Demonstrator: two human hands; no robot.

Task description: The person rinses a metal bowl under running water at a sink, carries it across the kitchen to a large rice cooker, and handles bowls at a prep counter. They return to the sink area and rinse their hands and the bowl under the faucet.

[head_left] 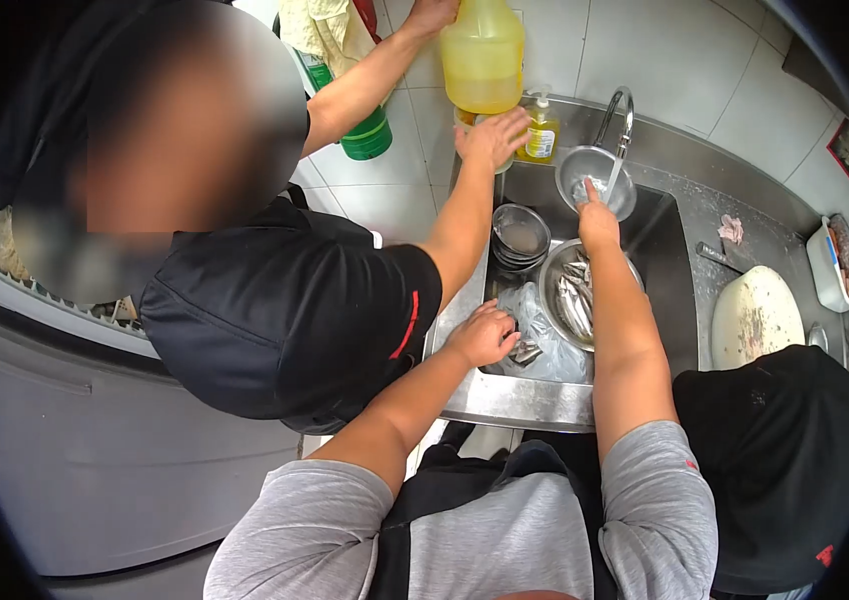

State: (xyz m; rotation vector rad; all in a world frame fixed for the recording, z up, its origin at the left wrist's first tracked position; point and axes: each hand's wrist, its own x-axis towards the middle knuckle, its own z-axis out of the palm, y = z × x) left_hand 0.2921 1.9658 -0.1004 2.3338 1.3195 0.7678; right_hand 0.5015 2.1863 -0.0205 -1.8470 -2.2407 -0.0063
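My right hand (599, 222) reaches over the sink and grips the near rim of a small metal bowl (622, 195), which is under the water running from the faucet (627, 108). My left hand (486, 333) lies on the sink's left edge, fingers apart and holding nothing. Beside it, small fish (526, 352) lie on a clear plastic bag (563, 362). Partly behind my right forearm, a larger metal bowl (545, 285) holds several silvery fish (575, 305). Small metal bowls (522, 232) are stacked at the sink's left wall.
To my left, a co-worker in black (295, 300) lifts a large yellow jug (485, 60) near a soap bottle (542, 135). Another person in black (785, 470) stands at my right. A round cutting board (757, 310), a knife (718, 257) and a white container (830, 270) occupy the right counter.
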